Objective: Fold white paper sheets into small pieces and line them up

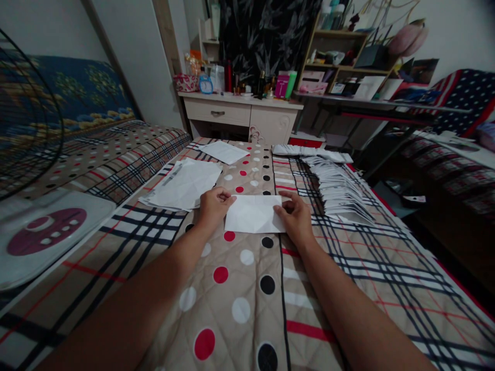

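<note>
A white folded sheet of paper (253, 215) lies in front of me on the patterned bedspread (247, 278). My left hand (214, 206) pinches its upper left corner between thumb and fingers. At its right edge my right hand (297, 214) grips it, thumb on top and fingers curled along the side. Left of the paper rests a stack of flat white sheets (189, 183), with another white sheet (225, 152) beyond it. Over on the right, a long row of folded papers (340, 190) leans in a fanned line, with a further row of folded papers (311, 152) behind.
A fan base (50, 232) with buttons stands at the left, its wire guard (58, 118) above. Past the bed's far end is a cream dresser (216, 111) crowded with bottles and boxes. A shelf desk (340, 67) stands at the back right.
</note>
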`<state>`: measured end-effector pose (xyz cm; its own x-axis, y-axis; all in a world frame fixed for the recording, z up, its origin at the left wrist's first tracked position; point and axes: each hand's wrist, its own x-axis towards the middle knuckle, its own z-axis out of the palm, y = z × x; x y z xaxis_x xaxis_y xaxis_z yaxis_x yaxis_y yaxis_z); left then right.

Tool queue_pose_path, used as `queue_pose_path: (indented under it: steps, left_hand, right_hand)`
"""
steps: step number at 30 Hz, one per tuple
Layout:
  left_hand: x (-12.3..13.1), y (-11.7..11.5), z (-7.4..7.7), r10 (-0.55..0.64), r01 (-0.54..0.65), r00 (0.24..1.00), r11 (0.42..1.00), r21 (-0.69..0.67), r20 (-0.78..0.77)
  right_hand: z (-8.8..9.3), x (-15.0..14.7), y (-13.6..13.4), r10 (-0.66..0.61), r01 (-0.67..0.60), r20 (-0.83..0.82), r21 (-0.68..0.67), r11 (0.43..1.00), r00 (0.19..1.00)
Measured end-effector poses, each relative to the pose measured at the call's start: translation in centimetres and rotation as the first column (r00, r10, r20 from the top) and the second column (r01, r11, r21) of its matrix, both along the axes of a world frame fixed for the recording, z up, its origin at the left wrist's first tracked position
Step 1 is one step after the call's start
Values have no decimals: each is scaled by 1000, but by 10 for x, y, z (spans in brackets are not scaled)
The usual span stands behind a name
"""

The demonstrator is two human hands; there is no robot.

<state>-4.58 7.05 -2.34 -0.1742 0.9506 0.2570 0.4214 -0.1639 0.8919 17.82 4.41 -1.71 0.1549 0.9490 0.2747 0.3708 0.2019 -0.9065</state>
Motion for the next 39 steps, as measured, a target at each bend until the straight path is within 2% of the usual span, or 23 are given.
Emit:
queue_pose_path:
  steps: [5,8,11,17,19,23,27,30,33,36,39]
  left_hand:
    - [2,3,-1,24,-25,960,1000,0,-279]
    - [4,0,2,67,-79,861,997,-4,-503]
    - [6,-5,8,101,-115,767,993,19,-633]
    - [8,-9,11,102,-42,671,994,100,-734]
    - [7,-7,9,79,-4,667,995,103,-741]
    - [3,-3,4,102,-6,663,991,131,-742]
    - [-1,-2,4,147,10,695,977,213,-704]
    - [0,-5,8,164,90,782,925,369,-601]
    - [5,-12,14,12,292,834,839,459,-551]
    - [12,-20,16,-162,488,768,775,402,-619]
    - [15,-21,13,-219,543,707,776,319,-672]
  right_hand:
    - [-3,0,-2,44,-50,91,71,996,995]
    - [-6,1,-1,41,-50,118,76,996,992]
    - [-6,1,-1,51,-57,103,55,997,993]
    - [-5,1,-1,56,-57,42,25,998,998]
    - [-8,2,0,66,-67,14,21,998,998]
    - [-12,3,2,78,-78,-13,22,997,997]
    - [-11,4,3,-5,6,-36,20,1000,999]
    - [-10,5,3,-72,73,-49,31,997,996]
    - [-11,5,4,-112,116,-87,44,992,990]
    - [-11,4,5,-97,99,-170,6,995,981]
    - [-10,1,5,-54,51,-236,-19,999,970]
